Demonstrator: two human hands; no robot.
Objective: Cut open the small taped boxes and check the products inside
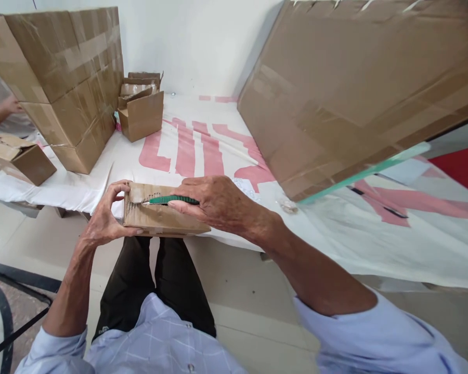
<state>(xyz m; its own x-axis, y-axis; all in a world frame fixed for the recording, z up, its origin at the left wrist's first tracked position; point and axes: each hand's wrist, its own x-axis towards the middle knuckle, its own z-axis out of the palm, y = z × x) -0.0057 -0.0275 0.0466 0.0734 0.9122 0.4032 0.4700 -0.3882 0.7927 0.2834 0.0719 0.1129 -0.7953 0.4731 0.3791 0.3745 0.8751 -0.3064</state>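
Observation:
A small cardboard box lies at the near edge of the table, its top facing up. My left hand grips the box's left end, fingertips on the far corner and thumb along the near side. In my right hand is a green-handled tool with a thin metal tip; its exact kind is unclear. The tip points left and meets the box top near the left end, where the surface looks scuffed or marked. My right fingers wrap the handle's rear end and hide part of the box's right side.
Stacked taped cartons stand at the left, with an open small box beside them. Another box sits at far left, near another person's hand. A large carton rests on a glass sheet at right.

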